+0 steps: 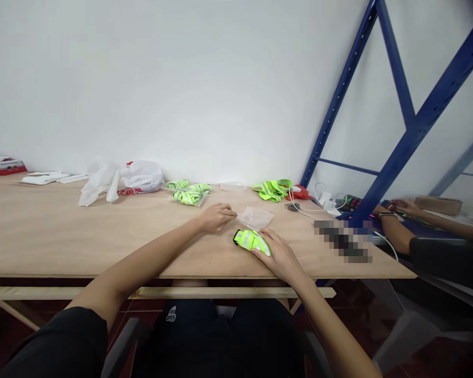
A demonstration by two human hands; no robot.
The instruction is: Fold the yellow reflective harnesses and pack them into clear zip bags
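Observation:
My right hand [280, 256] is closed round a folded neon-yellow reflective strap bundle [249, 240] with silver stripes and a black end piece, low over the table near its front edge. Just left of it, my left hand [217, 217] has its fingers curled together, their tips at the left corner of a clear plastic bag [256, 217]. The bag lies behind the bundle and seems pinched at that corner. Further back, several bagged neon-yellow bundles [189, 195] lie near the wall. A loose pile of neon-yellow straps [273, 190] is at the back right.
On the wooden table [82, 236], a white carrier bag [144, 176] and white papers [45, 177] lie at the back left. A red item [299, 193] and white cables [309, 214] are at right. A blue metal frame [394, 152] rises there, with a co-worker's arms [396, 231] beyond.

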